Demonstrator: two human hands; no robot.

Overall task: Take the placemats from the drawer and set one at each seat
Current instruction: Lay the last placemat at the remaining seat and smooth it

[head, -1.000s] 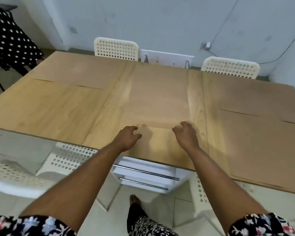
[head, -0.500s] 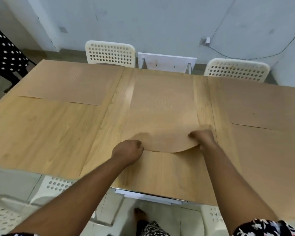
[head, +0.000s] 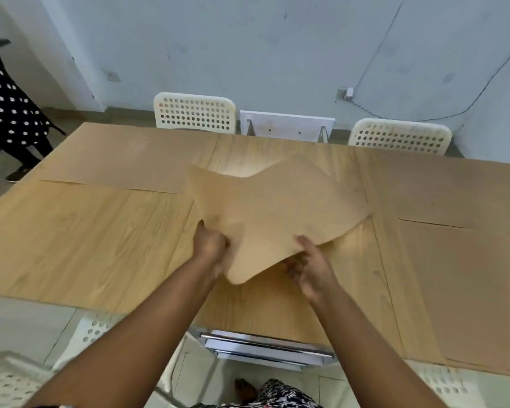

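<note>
Both my hands hold one tan placemat (head: 280,207) over the middle of the wooden table (head: 80,245). My left hand (head: 211,250) is closed on its near-left edge, thumb up along the sheet. My right hand (head: 309,265) pinches the near edge from below, fingers curled under, thumb on top. The mat is lifted and buckled: near corner droops between my hands, far-left and far-right corners are raised off the tabletop, the far edge dips in the middle.

Three more placemats lie flat on the table. One sits at the far left (head: 124,156) in front of the far-left chair (head: 195,113). One sits at the far right (head: 442,189) in front of the far-right chair (head: 399,136). One sits near right (head: 468,290), its far edge just beside the far-right mat.

A white panel (head: 286,125) stands between the two far chairs against the wall. Under the near table edge, a white drawer unit (head: 265,347) with metal bar handles shows between my forearms. White perforated chairs: one near left (head: 9,381), one partly visible near right (head: 445,378). A polka-dot garment (head: 6,107) hangs at far left.
</note>
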